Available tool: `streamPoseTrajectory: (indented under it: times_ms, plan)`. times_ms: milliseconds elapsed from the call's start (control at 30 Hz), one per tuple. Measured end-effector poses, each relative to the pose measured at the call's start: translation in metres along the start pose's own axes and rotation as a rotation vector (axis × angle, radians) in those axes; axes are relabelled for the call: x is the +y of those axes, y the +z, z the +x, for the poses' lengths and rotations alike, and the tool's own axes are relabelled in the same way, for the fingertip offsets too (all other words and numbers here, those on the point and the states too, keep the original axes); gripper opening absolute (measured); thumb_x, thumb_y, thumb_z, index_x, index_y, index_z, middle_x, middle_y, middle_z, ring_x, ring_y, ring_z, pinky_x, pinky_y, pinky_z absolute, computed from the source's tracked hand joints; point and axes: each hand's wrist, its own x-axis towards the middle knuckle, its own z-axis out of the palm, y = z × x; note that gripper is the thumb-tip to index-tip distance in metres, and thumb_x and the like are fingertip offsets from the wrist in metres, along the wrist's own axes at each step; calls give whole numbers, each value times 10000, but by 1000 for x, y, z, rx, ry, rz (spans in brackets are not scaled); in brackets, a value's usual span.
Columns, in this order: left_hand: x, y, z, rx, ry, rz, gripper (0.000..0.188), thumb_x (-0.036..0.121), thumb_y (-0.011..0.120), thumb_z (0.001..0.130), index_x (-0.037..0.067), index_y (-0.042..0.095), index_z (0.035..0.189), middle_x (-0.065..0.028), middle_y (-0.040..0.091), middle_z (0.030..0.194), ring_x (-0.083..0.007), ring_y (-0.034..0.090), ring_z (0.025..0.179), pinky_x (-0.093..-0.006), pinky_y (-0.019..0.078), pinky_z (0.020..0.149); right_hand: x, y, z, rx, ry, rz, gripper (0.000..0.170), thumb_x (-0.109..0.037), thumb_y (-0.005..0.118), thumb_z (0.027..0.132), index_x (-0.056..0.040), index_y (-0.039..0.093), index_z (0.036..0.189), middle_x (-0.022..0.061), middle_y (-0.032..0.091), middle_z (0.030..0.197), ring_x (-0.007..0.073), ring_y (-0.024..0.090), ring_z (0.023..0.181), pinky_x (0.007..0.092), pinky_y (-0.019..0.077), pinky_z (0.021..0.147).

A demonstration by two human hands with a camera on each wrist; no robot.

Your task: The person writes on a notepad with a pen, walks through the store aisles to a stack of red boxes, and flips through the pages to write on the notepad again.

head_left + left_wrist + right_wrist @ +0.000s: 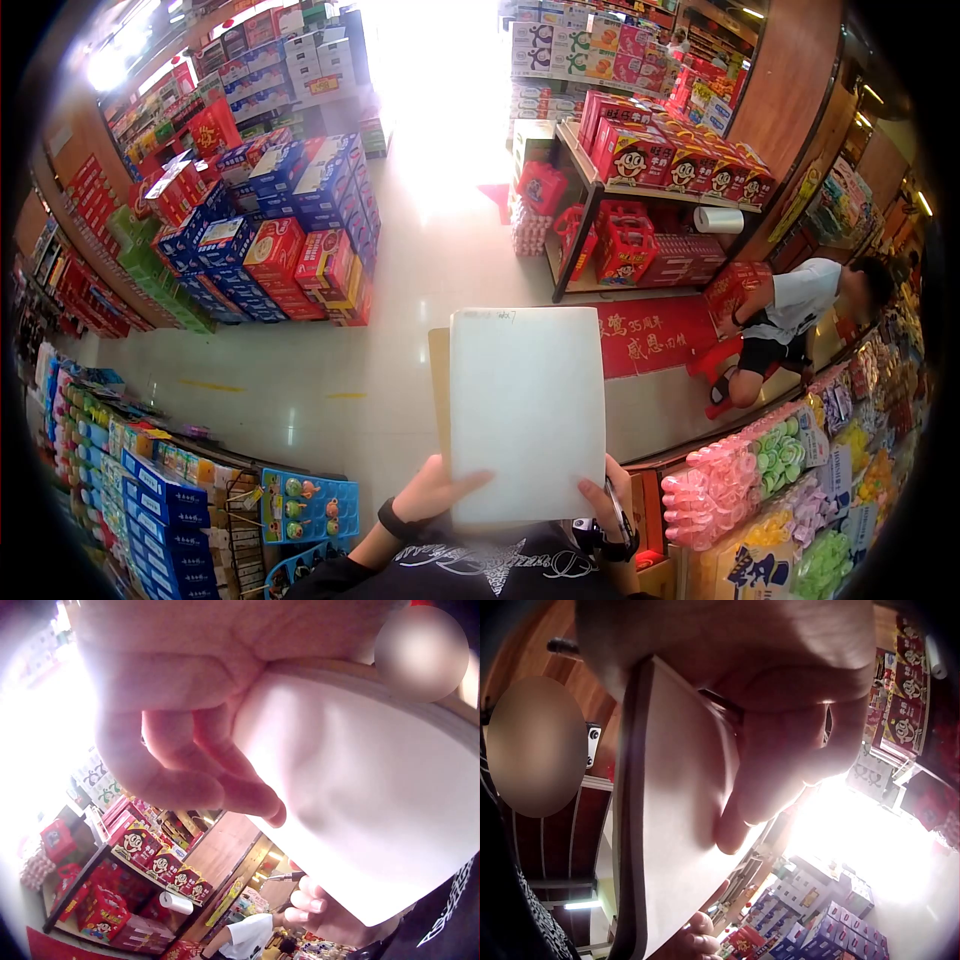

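Observation:
A white pad of paper (528, 410), with small handwriting at its top edge, is held up in front of the chest. Brown backing (440, 385) sticks out along its left side. My left hand (440, 490) grips the lower left edge, thumb on the white face and fingers curled behind. On the lower right edge my right hand (608, 500) grips likewise, its thumb over the front. A thin pen (283, 877) juts from beside the right hand's fingers in the left wrist view. The fingers (776, 776) press the pad's underside in the right wrist view.
Stacked drink cartons (300, 200) stand on the left floor. A shelf of red milk boxes (640, 155) is at right, over a red floor mat (650, 335). A person (790, 320) sits low at the right. Goods racks (170, 500) flank the near sides; tiled floor (420, 240) leads to a bright doorway.

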Motion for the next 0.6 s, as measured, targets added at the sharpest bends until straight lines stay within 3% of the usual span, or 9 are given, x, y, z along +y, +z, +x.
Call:
streamPoseTrajectory:
  times_ms: [600]
  plan:
    - [1, -2, 2, -1, -2, -8, 225, 91, 569, 873, -56, 555, 1043, -63, 614, 927, -115, 552, 849, -257, 460, 748, 0, 1, 2, -4, 1, -32, 300, -89, 596, 810, 36, 526, 1073, 118, 642, 881, 133, 593, 782, 268, 470, 705]
